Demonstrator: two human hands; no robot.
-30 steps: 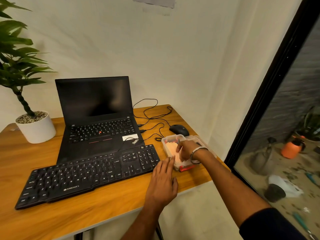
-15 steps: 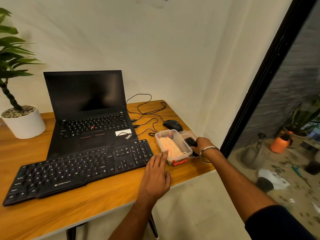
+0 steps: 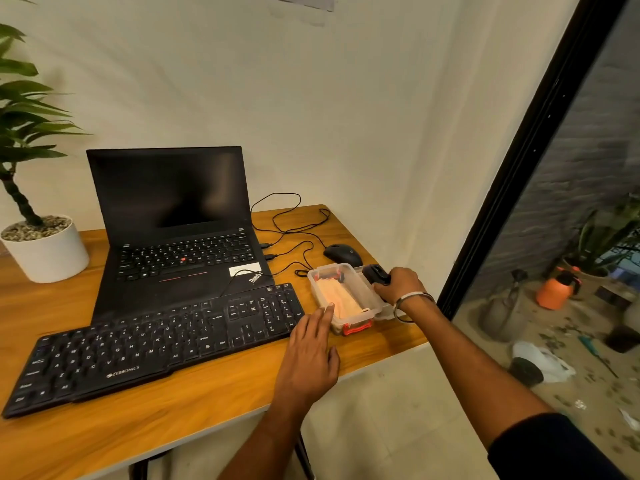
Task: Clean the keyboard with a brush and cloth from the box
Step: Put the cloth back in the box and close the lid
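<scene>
— Which step are we on?
— Fetching tools. My right hand [image 3: 398,284] is closed around the dark brush [image 3: 375,274], lower right of frame beside the clear box [image 3: 360,299]; my left hand [image 3: 311,344] lies spread and empty, fingertips touching the box.
— Next?
— I'd carry it to the keyboard [image 3: 156,337], the black one at lower left; the peach cloth [image 3: 337,297] lies folded inside the box.

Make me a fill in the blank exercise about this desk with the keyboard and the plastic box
1. The right hand holds a ____ object just right of the clear plastic box.
2. The box's latch is ____.
3. The left hand rests on the wooden desk, fingertips at the box's ____ side.
4. The black external keyboard lies in front of the ____.

Missing words: black; red; left; laptop
</scene>
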